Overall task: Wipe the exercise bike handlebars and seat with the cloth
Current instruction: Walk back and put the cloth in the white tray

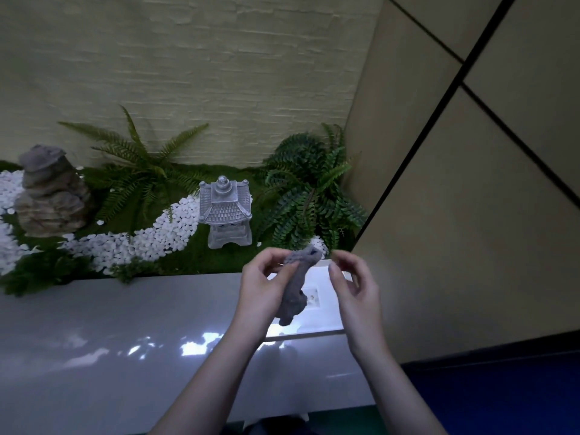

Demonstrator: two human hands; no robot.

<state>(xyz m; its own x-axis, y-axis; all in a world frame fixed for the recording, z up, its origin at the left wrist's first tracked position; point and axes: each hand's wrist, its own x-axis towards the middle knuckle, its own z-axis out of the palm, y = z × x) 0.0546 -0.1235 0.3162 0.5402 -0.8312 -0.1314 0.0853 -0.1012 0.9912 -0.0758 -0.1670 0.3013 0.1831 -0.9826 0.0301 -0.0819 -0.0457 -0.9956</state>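
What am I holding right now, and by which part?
The left hand grips the grey cloth near its bunched upper end, the rest hanging down. The right hand is close beside it but holds nothing.

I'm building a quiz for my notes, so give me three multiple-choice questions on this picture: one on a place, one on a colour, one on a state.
1. Where does the stone lantern stand?
A. on green ground between ferns
B. in the person's palm
C. on the blue floor

2. What colour are the pebbles?
A. black
B. white
C. red

3. What holds the cloth?
A. the right hand
B. neither hand
C. the left hand

Answers: A, the lantern sits on the green patch with a fern on each side. B, the pebble path is white. C, the left hand's fingers grip the cloth, while the right hand hovers beside it, apart.
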